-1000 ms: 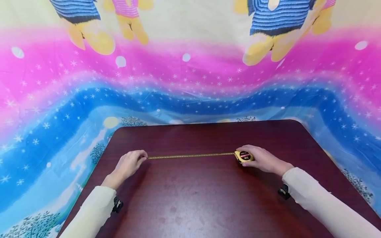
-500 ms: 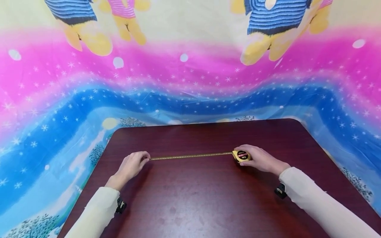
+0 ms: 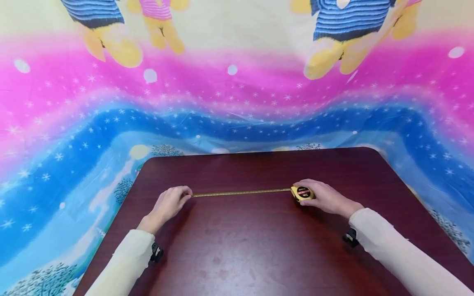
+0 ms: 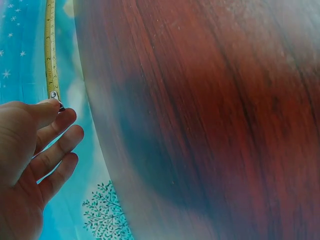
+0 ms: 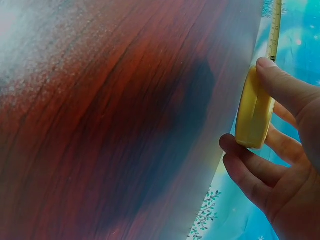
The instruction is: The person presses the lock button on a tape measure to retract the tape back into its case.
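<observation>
A yellow tape measure case [image 3: 303, 193] with a dark round label sits in my right hand [image 3: 327, 198], gripped between thumb and fingers. Its yellow blade [image 3: 240, 192] stretches leftward, almost straight, above the table. My left hand [image 3: 168, 205] pinches the blade's free end between thumb and index finger. In the left wrist view the metal end hook [image 4: 55, 96] shows at the thumb tip, with the other fingers loosely bent. Seen from the right wrist, the thumb lies at the top of the case [image 5: 255, 112] and fingers support its lower end.
The dark red-brown table [image 3: 229, 238] lies under both hands, its far edge against a printed cloth backdrop [image 3: 237, 98] that hangs behind and along the sides. Shadows of the hands fall on the tabletop. Small black devices sit on both wrists.
My left hand has moved a little to the right with the blade's end, so the stretch of blade between the hands is shorter. The right hand stays almost where it was.
</observation>
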A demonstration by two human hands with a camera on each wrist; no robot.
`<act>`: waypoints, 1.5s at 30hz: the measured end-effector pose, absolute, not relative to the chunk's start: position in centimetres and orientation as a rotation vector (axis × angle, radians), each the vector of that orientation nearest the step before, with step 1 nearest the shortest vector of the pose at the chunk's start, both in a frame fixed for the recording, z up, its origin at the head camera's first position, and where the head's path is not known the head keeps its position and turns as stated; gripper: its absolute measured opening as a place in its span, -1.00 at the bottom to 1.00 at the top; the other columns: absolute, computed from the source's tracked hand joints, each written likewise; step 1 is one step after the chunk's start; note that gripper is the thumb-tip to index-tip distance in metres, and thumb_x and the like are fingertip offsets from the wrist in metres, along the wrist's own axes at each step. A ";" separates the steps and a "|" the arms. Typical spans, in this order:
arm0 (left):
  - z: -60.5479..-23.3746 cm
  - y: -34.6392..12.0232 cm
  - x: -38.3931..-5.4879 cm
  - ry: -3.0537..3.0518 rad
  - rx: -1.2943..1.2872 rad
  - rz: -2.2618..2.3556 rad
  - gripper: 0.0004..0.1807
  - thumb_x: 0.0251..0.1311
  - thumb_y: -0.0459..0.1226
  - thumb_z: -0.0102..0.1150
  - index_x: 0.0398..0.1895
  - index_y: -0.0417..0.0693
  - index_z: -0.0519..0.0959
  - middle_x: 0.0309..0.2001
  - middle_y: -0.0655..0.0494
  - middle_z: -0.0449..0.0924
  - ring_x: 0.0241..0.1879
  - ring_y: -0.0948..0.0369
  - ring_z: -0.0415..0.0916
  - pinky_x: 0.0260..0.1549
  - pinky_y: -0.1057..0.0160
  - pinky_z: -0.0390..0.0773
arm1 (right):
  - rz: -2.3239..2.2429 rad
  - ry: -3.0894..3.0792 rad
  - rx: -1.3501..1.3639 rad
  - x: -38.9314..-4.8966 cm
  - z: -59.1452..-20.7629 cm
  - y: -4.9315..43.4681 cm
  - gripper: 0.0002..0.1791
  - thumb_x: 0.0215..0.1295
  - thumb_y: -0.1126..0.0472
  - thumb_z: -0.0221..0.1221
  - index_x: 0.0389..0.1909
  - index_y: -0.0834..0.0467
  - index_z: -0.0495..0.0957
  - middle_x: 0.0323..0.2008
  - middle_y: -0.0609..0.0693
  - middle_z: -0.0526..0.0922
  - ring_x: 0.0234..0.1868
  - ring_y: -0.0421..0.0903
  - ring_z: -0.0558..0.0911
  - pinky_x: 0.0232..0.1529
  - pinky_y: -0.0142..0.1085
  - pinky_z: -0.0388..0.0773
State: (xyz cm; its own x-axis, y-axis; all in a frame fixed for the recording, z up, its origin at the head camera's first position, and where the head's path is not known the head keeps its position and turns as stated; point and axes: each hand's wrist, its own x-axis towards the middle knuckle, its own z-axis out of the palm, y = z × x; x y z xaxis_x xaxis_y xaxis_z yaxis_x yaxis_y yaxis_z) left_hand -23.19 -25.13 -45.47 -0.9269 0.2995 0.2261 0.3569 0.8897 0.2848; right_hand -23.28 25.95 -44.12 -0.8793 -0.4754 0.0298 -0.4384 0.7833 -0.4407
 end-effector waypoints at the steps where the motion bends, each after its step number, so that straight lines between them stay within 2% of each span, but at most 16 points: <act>1: -45.5 -25.1 -23.2 -2.880 -0.506 -0.486 -0.95 0.33 -0.28 0.28 -0.23 0.04 0.70 -0.24 0.14 0.75 -0.33 0.22 0.63 -0.30 0.09 0.62 | -0.684 2.886 -0.744 -23.3 -44.1 25.9 -0.34 0.27 0.12 0.38 0.38 0.08 0.43 0.28 0.15 0.54 0.23 0.13 0.54 0.21 0.12 0.53; 45: -45.2 -22.5 -23.2 -2.848 -0.571 -0.502 -0.95 0.33 -0.27 0.28 -0.24 0.07 0.70 -0.26 0.17 0.75 -0.34 0.24 0.62 -0.27 0.11 0.63 | -0.684 2.886 -0.787 -23.1 -44.2 24.7 -0.34 0.26 0.12 0.39 0.37 0.06 0.44 0.28 0.13 0.55 0.22 0.09 0.55 0.18 0.08 0.53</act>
